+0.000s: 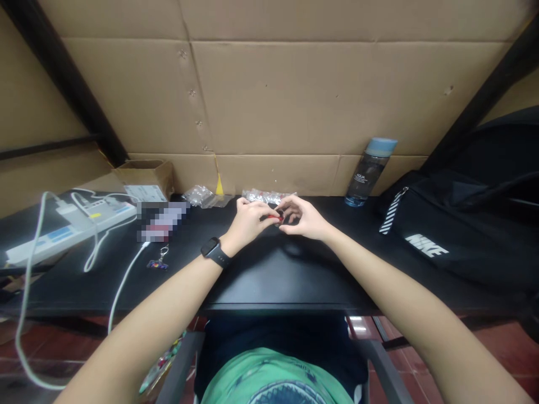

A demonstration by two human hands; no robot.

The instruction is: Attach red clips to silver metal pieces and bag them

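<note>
My left hand (249, 223), with a dark watch (215, 251) on its wrist, is closed in a pinch on a small red object (276, 216) just above the black table (269, 280). Fingers cover much of that object, and its kind is too small to make out. Curved around its right side is my right hand (309, 220), thumb and fingers apart; I see nothing gripped in it. Right behind the hands lies a clear plastic bag (263, 196) with small reddish contents.
Left: a power strip (71, 233) with white cables, a blurred-out phone (166, 220) with a charm (158, 262), a cardboard box (149, 174), and another clear bag (202, 196). Right: a water bottle (368, 174) and a black bag (458, 224). Behind stands a cardboard wall (286, 95).
</note>
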